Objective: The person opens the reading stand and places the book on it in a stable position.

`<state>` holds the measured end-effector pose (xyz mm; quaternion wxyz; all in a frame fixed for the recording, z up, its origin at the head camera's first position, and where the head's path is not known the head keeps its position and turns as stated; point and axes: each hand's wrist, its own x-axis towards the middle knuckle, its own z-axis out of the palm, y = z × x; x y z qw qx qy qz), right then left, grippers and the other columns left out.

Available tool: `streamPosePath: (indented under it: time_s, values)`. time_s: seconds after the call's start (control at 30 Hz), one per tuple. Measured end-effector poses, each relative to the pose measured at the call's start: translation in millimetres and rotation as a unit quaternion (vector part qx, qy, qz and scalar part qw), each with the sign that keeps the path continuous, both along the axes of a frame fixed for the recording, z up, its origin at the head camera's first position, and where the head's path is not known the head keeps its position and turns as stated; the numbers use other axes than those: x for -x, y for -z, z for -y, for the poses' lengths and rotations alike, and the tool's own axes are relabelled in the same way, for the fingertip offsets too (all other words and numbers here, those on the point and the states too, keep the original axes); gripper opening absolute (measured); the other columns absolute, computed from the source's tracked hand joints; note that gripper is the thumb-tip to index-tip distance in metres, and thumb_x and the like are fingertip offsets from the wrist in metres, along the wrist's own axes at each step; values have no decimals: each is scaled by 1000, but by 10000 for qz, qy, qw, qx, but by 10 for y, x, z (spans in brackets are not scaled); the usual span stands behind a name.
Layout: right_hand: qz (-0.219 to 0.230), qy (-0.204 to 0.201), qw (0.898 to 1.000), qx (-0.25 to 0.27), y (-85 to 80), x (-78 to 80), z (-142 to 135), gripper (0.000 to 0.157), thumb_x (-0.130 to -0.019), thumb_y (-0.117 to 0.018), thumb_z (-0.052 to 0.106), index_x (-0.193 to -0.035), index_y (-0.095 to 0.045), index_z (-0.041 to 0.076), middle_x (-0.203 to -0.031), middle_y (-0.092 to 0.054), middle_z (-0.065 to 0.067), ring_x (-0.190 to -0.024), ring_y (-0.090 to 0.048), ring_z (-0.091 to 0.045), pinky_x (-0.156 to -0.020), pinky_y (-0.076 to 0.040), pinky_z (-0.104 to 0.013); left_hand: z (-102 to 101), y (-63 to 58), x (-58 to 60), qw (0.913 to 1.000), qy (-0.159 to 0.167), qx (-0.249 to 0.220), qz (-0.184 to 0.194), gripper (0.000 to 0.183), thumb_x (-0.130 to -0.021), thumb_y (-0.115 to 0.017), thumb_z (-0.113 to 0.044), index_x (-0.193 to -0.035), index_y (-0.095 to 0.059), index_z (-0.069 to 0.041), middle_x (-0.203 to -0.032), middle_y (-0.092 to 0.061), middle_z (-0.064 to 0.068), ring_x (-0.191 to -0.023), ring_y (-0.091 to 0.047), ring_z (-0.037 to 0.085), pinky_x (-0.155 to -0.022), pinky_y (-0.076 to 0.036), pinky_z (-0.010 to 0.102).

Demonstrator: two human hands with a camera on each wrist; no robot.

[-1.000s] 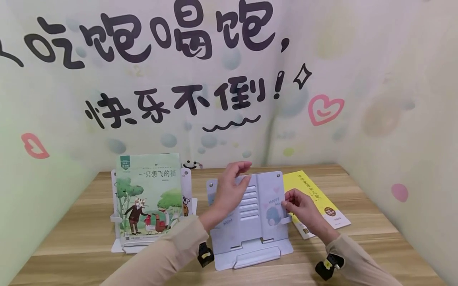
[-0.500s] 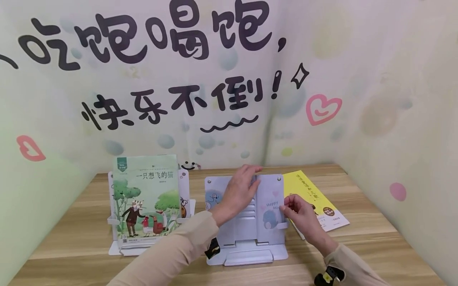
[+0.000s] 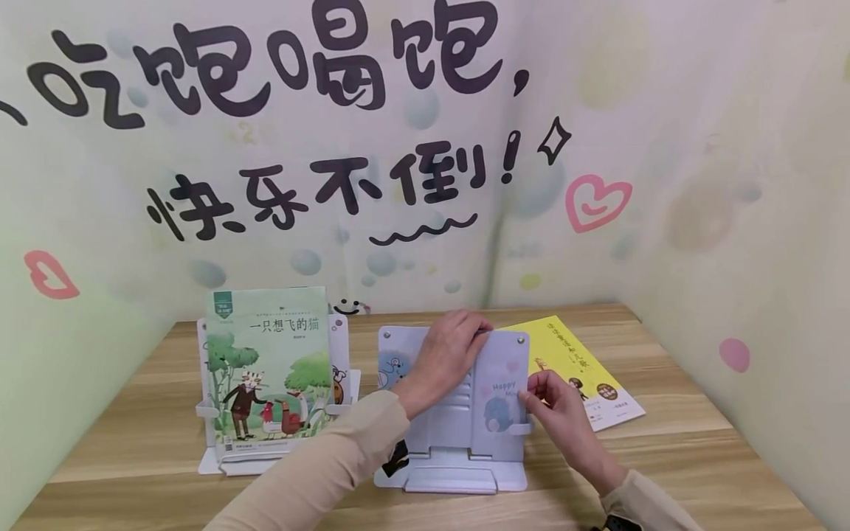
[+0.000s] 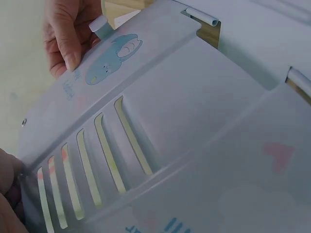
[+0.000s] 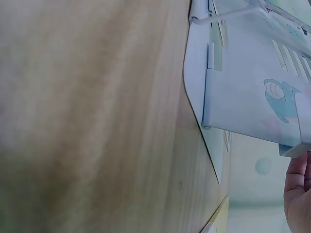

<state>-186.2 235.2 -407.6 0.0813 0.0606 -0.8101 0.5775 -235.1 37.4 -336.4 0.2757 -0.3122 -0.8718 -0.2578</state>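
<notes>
A pale book stand (image 3: 448, 431) stands on the wooden bench (image 3: 611, 479), in front of the person, its panel leaning back a little above a flat base. The left hand (image 3: 448, 358) reaches across the panel and holds its top edge, fingers bent over the rim and thumb close by. The right hand (image 3: 564, 413) pinches the panel's right edge between thumb and fingers, just above a small side clip (image 3: 520, 429). The panel has a row of slots, a rivet near each top corner and blue cartoon animals printed on its front. A ledge (image 3: 450, 481) runs along the bottom.

To the left, well apart from the hands, a second stand (image 3: 340, 339) carries a green picture book (image 3: 268, 369), set upright with its cover facing out. A yellow book (image 3: 581, 365) lies on the bench behind and to the right of the pale stand, partly hidden by it and by the right hand. Behind everything rises a light wall (image 3: 372, 258) with large black writing.
</notes>
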Motion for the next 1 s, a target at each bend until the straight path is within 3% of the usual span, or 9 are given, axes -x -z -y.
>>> streamPosePath:
  time_s: [0.2,0.47,0.63,0.87,1.0]
  values:
    - [98,-15,9999,60,-7,-68,-4,18,-88,-64,7,-99,-54,-3,-87,-55,-10,-74,-52,-11,-63,-50,-20,-18,18,14,9992,238,-306,112,6,-93,-59,-19,-93,-64,-15,-90,-63,-4,-85,-54,12,-71,-39,24]
    - [-177,-403,9981,438,5,-98,-128,19,-90,-61,7,-99,-54,-9,-84,-59,-6,-72,-59,-9,-66,-55,-24,-12,40,58,9960,767,-454,-110,5,-91,-61,-18,-90,-63,-14,-88,-62,-3,-83,-53,12,-74,-39,26]
    - [-271,-201,9972,666,7,-9,-246,22,-93,-57,8,-100,-54,-13,-81,-61,-2,-70,-62,-8,-65,-55,-23,15,29,80,9908,1220,-549,-213,5,-91,-62,-16,-89,-63,-12,-86,-63,-2,-82,-54,12,-77,-41,27]
    - [-3,-27,10000,-90,45,168,-318,18,-92,-58,9,-102,-57,-7,-90,-61,-15,-74,-60,-10,-68,-56,-24,87,20,82,9841,1714,-416,-195,4,-88,-65,-12,-91,-62,-12,-90,-64,-3,-84,-53,10,-84,-41,27]
    - [44,-132,9971,-746,61,300,-298,13,-92,-58,5,-100,-61,-4,-90,-63,-14,-75,-59,-10,-68,-55,-24,126,17,66,9798,1946,-393,-225,5,-87,-66,-12,-90,-62,-13,-86,-62,-4,-81,-51,9,-82,-39,27]
